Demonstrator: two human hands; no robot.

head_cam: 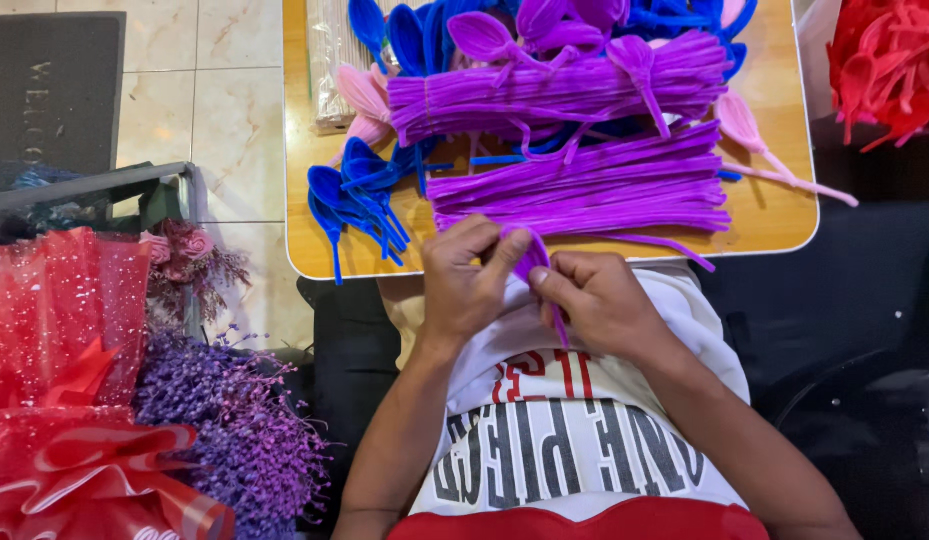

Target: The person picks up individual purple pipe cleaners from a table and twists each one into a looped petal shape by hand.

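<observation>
Pipe cleaner: purple pipe cleaner (538,268), bent into a loop, held over the lap at the table (775,225) edge.
Left hand: left hand (467,280) pinches the loop.
Right hand: right hand (597,300) pinches its stem.
Table: purple bundles (585,190), blue loops (360,200).

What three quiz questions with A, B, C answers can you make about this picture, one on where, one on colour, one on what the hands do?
1. Where do the blue petal loops lie?
A. on the wooden table
B. on the floor
C. in a box

2. What colour is the pipe cleaner being bent?
A. green
B. purple
C. yellow

3. How is it held?
A. lying loose
B. by one hand
C. by both hands

Answers: 1 A, they rest on the table's left part. 2 B, it matches the purple bundles. 3 C, the left hand and right hand both pinch it.
</observation>
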